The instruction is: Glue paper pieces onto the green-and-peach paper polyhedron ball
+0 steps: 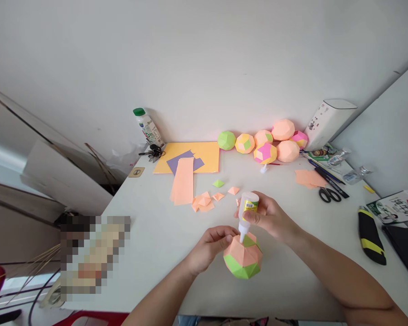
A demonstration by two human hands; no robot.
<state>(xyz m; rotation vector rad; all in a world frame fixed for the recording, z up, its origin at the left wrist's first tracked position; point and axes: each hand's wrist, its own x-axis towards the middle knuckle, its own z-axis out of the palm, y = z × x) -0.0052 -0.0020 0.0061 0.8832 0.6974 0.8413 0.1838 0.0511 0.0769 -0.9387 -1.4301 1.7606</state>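
Note:
My left hand (212,246) grips the upper left edge of a paper ball (243,261) made of folded peach and green pieces. In my right hand (270,215) is a small glue bottle (247,208) with a yellow label, tipped nozzle-down. Its white tip meets the top of the ball, where an opening seems to be; the exact contact is hard to make out. Loose folded peach pieces (203,200) and one green piece (218,183) lie on the table beyond my hands.
Several finished paper balls (265,153) sit along the wall. Peach paper strips (184,181) lie on a yellow sheet (207,158). Black scissors (329,195), a pen (331,181) and a black-and-yellow case (371,236) are on the right. A green-capped bottle (148,127) stands at back left.

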